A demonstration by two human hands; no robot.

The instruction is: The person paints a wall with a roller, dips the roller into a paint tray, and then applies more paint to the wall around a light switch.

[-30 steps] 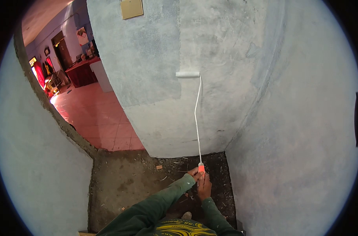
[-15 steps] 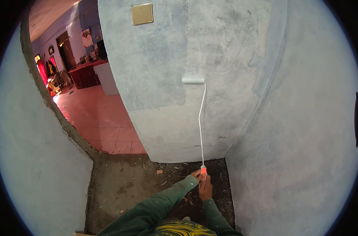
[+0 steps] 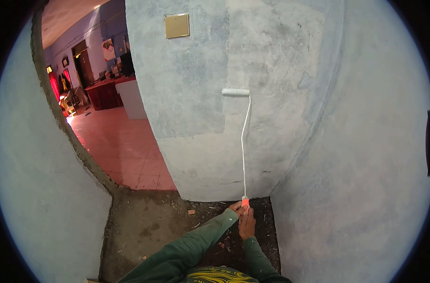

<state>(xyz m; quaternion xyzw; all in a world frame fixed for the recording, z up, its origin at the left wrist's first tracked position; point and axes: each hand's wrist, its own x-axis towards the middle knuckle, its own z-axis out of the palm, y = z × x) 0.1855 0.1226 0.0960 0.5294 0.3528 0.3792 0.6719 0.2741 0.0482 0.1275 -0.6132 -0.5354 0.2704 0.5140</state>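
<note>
Left hand and right hand, both gripping the stubby orange handle! Up from them runs a thin, kinked white rod, and beyond, the roller, a smooth whitish cylinder, lies sideways against the patchy, smudged grey wall. Below the hands, rough, gritty floor, scattered with crumbly bits.
</note>
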